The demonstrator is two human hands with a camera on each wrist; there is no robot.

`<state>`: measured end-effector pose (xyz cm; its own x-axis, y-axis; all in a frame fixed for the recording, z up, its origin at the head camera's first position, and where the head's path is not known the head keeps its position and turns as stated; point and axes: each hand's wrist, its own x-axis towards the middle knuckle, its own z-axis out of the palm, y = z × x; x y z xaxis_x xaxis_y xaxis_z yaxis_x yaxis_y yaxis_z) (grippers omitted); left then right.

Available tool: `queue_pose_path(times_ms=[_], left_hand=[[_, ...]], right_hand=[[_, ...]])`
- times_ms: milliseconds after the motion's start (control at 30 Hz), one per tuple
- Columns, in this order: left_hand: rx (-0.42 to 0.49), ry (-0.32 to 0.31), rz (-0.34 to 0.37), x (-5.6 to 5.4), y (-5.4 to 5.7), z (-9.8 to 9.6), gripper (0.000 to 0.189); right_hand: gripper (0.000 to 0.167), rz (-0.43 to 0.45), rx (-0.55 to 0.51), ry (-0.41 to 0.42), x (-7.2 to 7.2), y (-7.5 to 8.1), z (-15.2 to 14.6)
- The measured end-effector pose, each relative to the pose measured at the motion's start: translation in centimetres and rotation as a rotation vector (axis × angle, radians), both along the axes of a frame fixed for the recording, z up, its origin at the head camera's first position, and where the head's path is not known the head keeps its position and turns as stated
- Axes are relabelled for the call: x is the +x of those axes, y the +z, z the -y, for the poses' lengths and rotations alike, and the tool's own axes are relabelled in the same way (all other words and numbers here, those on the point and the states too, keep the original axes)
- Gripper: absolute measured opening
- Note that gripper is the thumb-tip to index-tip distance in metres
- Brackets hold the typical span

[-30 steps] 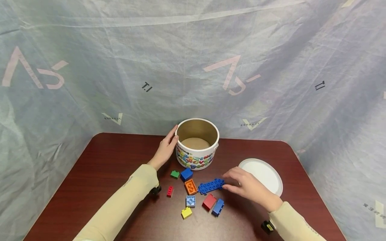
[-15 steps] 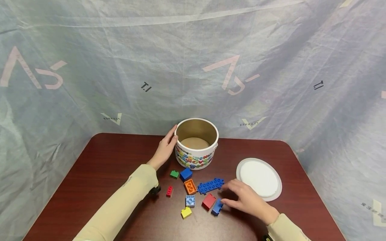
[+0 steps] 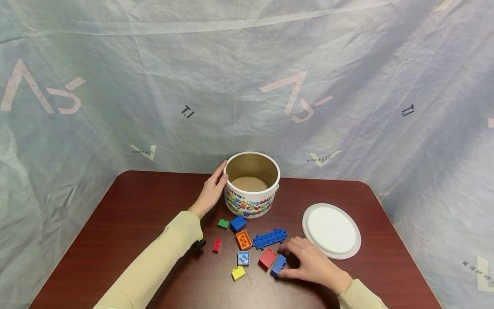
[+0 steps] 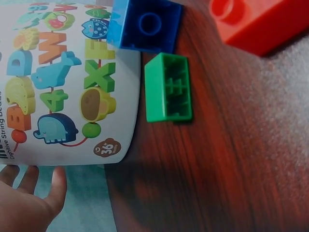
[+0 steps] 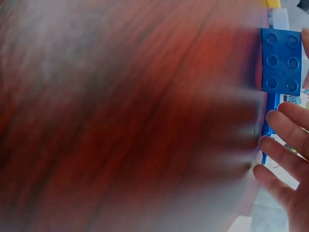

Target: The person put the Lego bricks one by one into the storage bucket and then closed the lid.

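Note:
A white bucket [image 3: 251, 206] with colourful printed shapes stands upright at the back middle of the table. My left hand [image 3: 210, 189] rests on its left side, fingers fairly straight along the wall and thumb by the rim; the left wrist view shows the fingers [image 4: 58, 186] at the printed wall. Over a blue brick [image 3: 278, 266] at the front right, my right hand [image 3: 308, 262] reaches with thumb and fingers spread. In the right wrist view, the thumb [image 5: 305, 46] is beside the studded blue brick [image 5: 282, 62], and the other fingers [image 5: 285, 159] are extended apart from it.
A red brick [image 3: 267, 259] lies left of that blue one. Around lie a blue plate with studs [image 3: 270, 238] and orange [image 3: 243, 240], light blue [image 3: 243, 258], yellow [image 3: 238, 273], green [image 3: 223, 223], small red [image 3: 217, 245] and blue [image 3: 238, 224] bricks. A white lid [image 3: 332, 231] lies right.
My right hand has moved from the end of the blue plate toward the front, to the blue brick. The lid shifted slightly, then stayed put. My left hand stays on the bucket.

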<state>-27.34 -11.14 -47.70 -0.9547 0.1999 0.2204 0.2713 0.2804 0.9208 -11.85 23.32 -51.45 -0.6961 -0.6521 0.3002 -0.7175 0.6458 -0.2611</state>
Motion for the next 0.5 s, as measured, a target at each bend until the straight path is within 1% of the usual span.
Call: queue_pose_path(times_ms=[400, 500], left_hand=[[0.007, -0.003, -0.003, 0.01, -0.02, 0.01, 0.057], [0.008, -0.004, -0.003, -0.07, -0.07, -0.03, 0.057]], right_hand=[[0.061, -0.042, 0.057, -0.020, 0.42, -0.14, 0.51], [0.059, -0.042, 0.064, -0.023, 0.39, -0.13, 0.57]])
